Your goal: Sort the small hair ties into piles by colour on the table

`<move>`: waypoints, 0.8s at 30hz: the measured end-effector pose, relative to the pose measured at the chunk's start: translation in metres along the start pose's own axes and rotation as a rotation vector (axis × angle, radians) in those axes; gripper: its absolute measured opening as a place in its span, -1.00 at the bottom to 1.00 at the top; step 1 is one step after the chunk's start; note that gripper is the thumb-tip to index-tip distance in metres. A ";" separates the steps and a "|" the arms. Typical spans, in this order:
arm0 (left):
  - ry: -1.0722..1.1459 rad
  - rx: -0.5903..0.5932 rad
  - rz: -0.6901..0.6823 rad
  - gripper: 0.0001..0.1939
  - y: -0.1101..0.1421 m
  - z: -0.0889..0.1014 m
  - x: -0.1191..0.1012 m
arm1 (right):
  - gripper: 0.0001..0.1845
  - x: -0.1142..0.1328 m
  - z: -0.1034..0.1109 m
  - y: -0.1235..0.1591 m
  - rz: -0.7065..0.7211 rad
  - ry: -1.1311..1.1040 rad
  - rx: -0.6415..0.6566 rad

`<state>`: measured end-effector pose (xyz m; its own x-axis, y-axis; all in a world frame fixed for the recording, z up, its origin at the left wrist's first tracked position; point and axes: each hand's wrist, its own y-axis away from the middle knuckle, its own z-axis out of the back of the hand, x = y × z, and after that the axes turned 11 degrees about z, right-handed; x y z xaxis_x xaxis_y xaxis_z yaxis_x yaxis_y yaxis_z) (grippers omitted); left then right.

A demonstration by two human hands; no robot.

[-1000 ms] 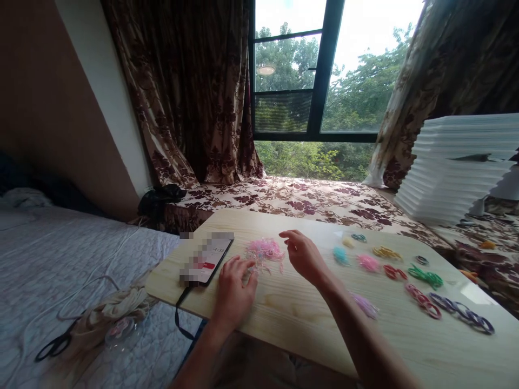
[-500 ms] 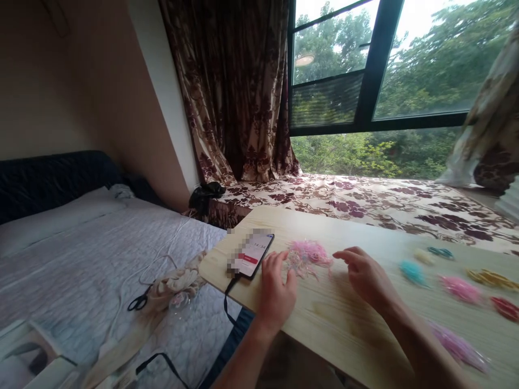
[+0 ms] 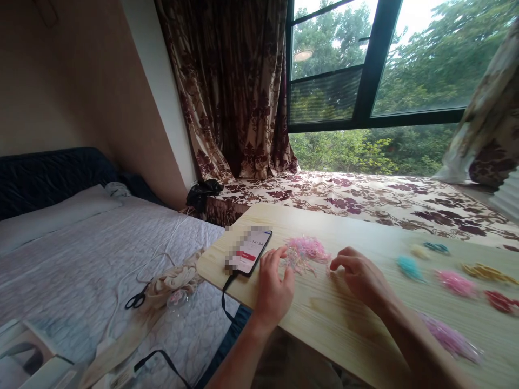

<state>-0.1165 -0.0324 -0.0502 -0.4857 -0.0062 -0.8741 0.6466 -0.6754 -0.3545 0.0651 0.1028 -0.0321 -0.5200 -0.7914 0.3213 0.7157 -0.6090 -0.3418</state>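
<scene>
A loose pile of thin pink strands (image 3: 310,247) lies on the pale wooden table, with clear shiny strands (image 3: 298,263) along its near left side. At the pile's left edge is my left hand (image 3: 276,281), thumb apart from the fingers, its fingertips beside the clear strands. My right hand (image 3: 360,278) rests at the right edge of the pile. Its index finger bends down toward the thumb, close to a few stray pink strands; whether anything is between them is too small to make out. A phone (image 3: 253,253) with a lit screen lies left of my left hand.
On the right of the table (image 3: 389,319) lie a turquoise bundle (image 3: 410,267), a pink bundle (image 3: 457,282), yellow loops (image 3: 488,273), a red bundle (image 3: 501,301) and a lilac bundle (image 3: 452,336). Black scissors (image 3: 137,300) and beige cloth (image 3: 172,283) lie on the bed.
My right hand's index finger has gone from reaching toward the pile to bending down at its right edge. My left hand stays about where it was. The view has shifted slightly.
</scene>
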 end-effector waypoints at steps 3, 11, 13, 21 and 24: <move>0.005 0.008 -0.003 -0.60 0.000 0.000 -0.001 | -0.76 0.004 0.001 0.000 -0.004 -0.010 0.015; 0.007 0.012 -0.009 -0.65 -0.001 0.000 -0.001 | -0.76 0.005 -0.002 -0.002 0.023 -0.063 0.043; 0.006 0.011 -0.013 -0.65 -0.001 0.000 -0.001 | -0.76 0.003 -0.003 -0.002 0.019 -0.059 0.029; -0.012 0.009 -0.042 -0.67 0.001 -0.001 0.001 | -0.73 -0.003 -0.002 -0.001 -0.002 -0.020 0.047; -0.021 0.016 -0.055 -0.67 0.000 -0.001 0.001 | -0.74 -0.002 -0.002 -0.001 0.001 -0.020 0.042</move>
<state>-0.1163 -0.0322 -0.0516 -0.5329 0.0158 -0.8460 0.6088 -0.6872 -0.3963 0.0644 0.1046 -0.0342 -0.5101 -0.7907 0.3385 0.7355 -0.6051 -0.3050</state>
